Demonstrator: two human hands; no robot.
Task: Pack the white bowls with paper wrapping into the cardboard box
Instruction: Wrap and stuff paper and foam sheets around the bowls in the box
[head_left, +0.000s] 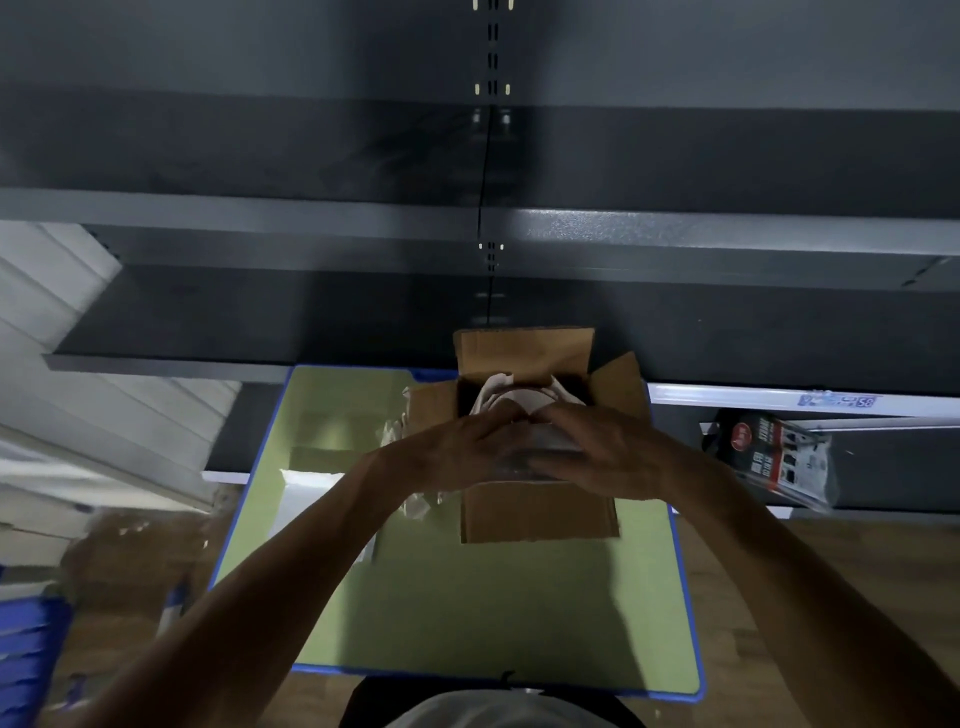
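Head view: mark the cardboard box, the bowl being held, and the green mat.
cardboard box (540, 514), head view, on its near flap, folded outward.
bowl (543, 460), head view, on its blurred grey side, above that flap.
green mat (467, 613), head view, on the bare surface nearer than the box.

The near half of the green table (493, 613) lay bare, open to a reach. At the far side stood the cardboard box (537, 512), its flaps spread left, right and near, with one upright behind. The left hand (457, 447) and right hand (608, 452), gripping a blurred bowl (540, 460), covered its mouth. Wrapping paper (514, 402) filled the far part inside. Crumpled paper (415, 504) lay just left of the box. A dark shelf (260, 312) loomed beyond.
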